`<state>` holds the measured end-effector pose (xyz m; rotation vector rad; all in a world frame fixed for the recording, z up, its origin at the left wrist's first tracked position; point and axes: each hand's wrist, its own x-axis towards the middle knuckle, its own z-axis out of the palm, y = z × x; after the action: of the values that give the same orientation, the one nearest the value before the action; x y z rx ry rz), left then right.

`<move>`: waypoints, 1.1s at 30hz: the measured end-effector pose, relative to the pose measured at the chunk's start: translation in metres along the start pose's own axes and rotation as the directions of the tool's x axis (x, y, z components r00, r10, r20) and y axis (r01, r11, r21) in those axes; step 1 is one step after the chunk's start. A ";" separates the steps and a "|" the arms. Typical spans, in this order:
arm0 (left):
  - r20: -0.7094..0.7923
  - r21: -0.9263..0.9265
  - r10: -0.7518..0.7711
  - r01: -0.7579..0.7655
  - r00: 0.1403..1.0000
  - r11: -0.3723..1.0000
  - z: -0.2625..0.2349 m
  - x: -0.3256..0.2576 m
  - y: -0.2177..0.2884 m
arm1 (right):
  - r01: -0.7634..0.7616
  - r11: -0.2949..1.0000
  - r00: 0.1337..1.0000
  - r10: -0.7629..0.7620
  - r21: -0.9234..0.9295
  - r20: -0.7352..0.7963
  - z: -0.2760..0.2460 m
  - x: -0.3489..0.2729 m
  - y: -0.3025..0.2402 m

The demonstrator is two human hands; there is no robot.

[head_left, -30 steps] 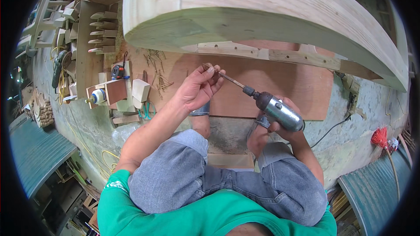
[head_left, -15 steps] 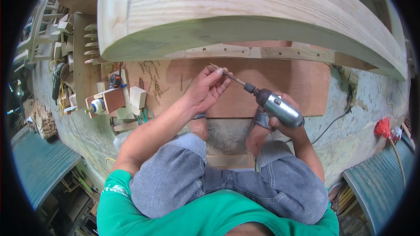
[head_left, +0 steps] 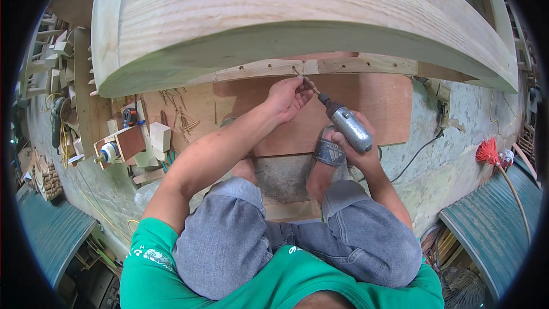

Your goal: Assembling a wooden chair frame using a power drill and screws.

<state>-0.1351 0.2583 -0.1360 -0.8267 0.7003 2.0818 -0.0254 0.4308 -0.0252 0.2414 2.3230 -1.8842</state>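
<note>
Location type: woodworking workshop. Indicators: a power drill (head_left: 350, 130); a large, curved, bare wooden part (head_left: 309, 8); a wooden rail (head_left: 366, 66) with a row of holes; loose screws (head_left: 187, 124) on a plywood board (head_left: 366, 111); a tape measure (head_left: 130, 117); and a corded power tool (head_left: 439, 90) on the worn floor (head_left: 457, 131).

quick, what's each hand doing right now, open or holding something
Left hand: closed, fingers pinching what looks like a thin screw by the driver's bit.
Right hand: closed, holding the silver power driver.
</note>
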 end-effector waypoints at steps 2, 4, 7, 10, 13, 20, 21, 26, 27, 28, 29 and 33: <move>-0.012 0.008 0.001 -0.001 1.000 1.000 -0.003 0.002 0.001 | -0.043 0.998 0.999 0.042 0.054 0.019 0.003 0.002 -0.009; 0.000 0.008 0.012 -0.012 1.000 1.000 -0.003 0.004 0.002 | -0.085 0.991 0.996 0.081 0.100 0.038 0.001 0.003 -0.010; 0.002 0.016 0.018 -0.018 1.000 1.000 -0.003 0.004 0.002 | -0.031 1.000 0.997 0.030 0.007 0.064 -0.009 0.012 -0.003; 0.006 0.027 -0.002 0.002 1.000 1.000 -0.004 -0.001 0.003 | -0.028 0.997 0.992 0.037 -0.077 0.118 -0.023 0.031 -0.015; -0.005 0.042 -0.016 0.016 1.000 0.999 -0.019 -0.014 0.000 | -0.045 0.998 0.990 0.049 -0.036 0.132 -0.027 0.051 -0.040; 0.013 0.154 -0.034 0.031 0.999 0.988 -0.047 -0.039 0.016 | 0.017 0.926 0.936 0.119 -0.378 0.332 -0.020 0.053 -0.057; 0.016 0.152 -0.036 0.033 0.999 0.988 -0.042 -0.040 0.017 | 0.016 0.924 0.936 0.121 -0.381 0.331 -0.016 0.051 -0.059; -0.022 0.196 0.022 -0.018 1.000 0.980 -0.035 -0.042 0.018 | 0.227 0.870 0.933 -0.066 -0.438 0.354 -0.007 0.047 -0.061; -0.019 0.197 0.021 -0.017 1.000 0.980 -0.039 -0.044 0.018 | 0.252 0.857 0.930 -0.086 -0.450 0.357 -0.008 0.047 -0.061; -0.051 0.186 0.026 -0.016 0.998 0.982 -0.045 -0.048 0.020 | 0.251 0.857 0.931 -0.086 -0.450 0.355 -0.010 0.049 -0.060; -0.083 0.176 0.031 -0.016 0.996 0.984 -0.051 -0.053 0.024 | 0.252 0.869 0.930 -0.096 -0.427 0.354 -0.013 0.052 -0.059; -0.226 0.285 0.417 -0.350 0.880 0.892 -0.107 -0.072 0.048 | 0.068 0.968 0.941 0.018 -0.242 0.337 -0.022 0.075 -0.058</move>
<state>-0.1043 0.1240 -0.1409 -0.9118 1.3399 2.1854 -0.1114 0.4437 0.0186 -0.1318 2.2960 -1.4777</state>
